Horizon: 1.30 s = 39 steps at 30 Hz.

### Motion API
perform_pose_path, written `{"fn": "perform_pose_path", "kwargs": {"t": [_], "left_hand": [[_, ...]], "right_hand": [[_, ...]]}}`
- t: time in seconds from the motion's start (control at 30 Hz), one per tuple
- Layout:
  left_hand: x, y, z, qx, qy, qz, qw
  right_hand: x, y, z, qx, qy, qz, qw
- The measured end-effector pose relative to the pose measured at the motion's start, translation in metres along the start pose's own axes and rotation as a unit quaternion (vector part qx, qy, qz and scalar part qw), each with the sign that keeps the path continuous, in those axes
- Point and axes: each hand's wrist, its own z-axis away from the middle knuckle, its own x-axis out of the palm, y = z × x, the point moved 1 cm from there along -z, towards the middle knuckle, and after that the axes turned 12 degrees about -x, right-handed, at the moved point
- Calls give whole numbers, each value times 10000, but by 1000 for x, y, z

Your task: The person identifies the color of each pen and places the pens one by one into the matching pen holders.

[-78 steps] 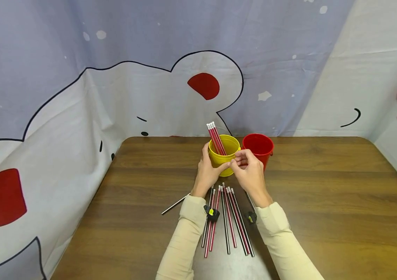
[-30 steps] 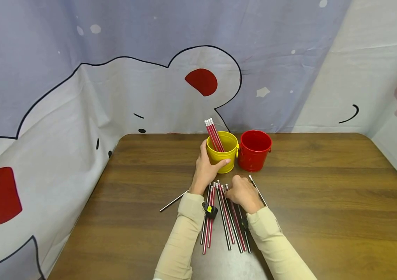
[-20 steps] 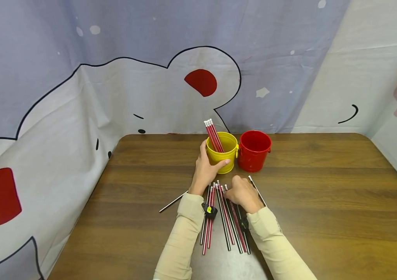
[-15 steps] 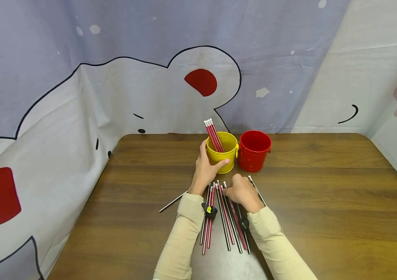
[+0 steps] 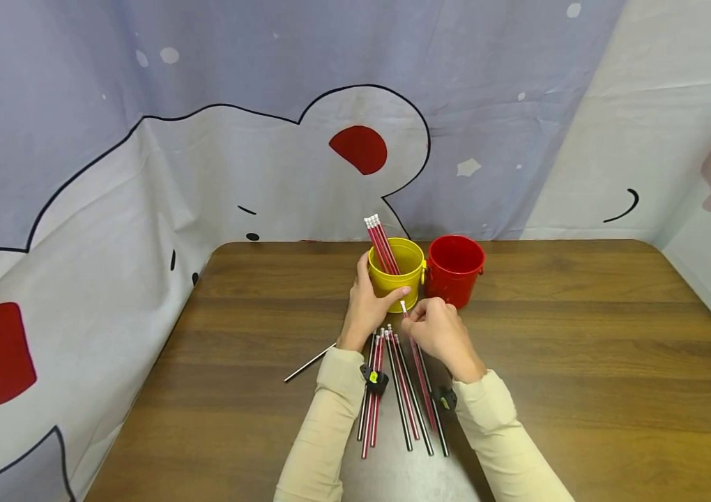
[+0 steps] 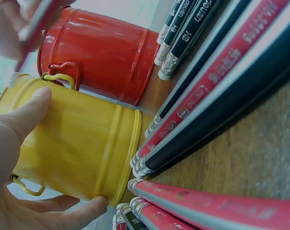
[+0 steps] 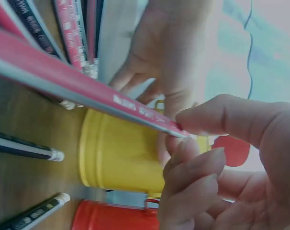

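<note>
My left hand [image 5: 364, 314] grips the yellow bucket [image 5: 385, 284], its thumb on the front wall and fingers around the side. Several red pencils [image 5: 383, 245] lean inside the bucket, eraser ends up. My right hand [image 5: 446, 336] pinches a red pencil [image 7: 102, 98] between thumb and fingertips, just in front of the bucket. The pencil's white eraser points up toward the rim, and its lower end slants back over the pile. Below both hands, red pencils [image 6: 197, 98] and black pencils [image 6: 195, 24] lie loosely fanned on the table, erasers toward the bucket.
A red bucket [image 5: 454, 284] stands close against the yellow one's right side. One dark pencil [image 5: 309, 362] lies apart on the left, partly hidden by the left wrist. The wooden table [image 5: 581, 348] ends at a printed curtain [image 5: 487, 125] behind the buckets.
My right hand came down from the yellow bucket to the loose pencils, took hold of a red one and has raised its eraser end toward the bucket. The left hand has kept its grip.
</note>
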Motion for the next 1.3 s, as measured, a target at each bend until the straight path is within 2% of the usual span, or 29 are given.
{"fn": "perform_pose_path", "kwargs": {"t": [0.23,0.53,0.7,1.03,1.3], "left_hand": [[0,0,-1,106,11,-32,9999],[-1,0,-1,109,70,-115,9999],[-1,0,-1,112,57,-112,9999],[-1,0,1,94,40,-62,9999],[-1,0,1,65,46,-83,9999]], "right_hand": [[-7,-8,2,-369,568,-148,9976],[-9,-11,1,-972,1282,-108,9869],[-11,-12,1,-1102,1465,-116,9830],[-12,-14,2,-1110,1640,-104,9801],[-10,-15,1,-1171,1745,-631,9756]]}}
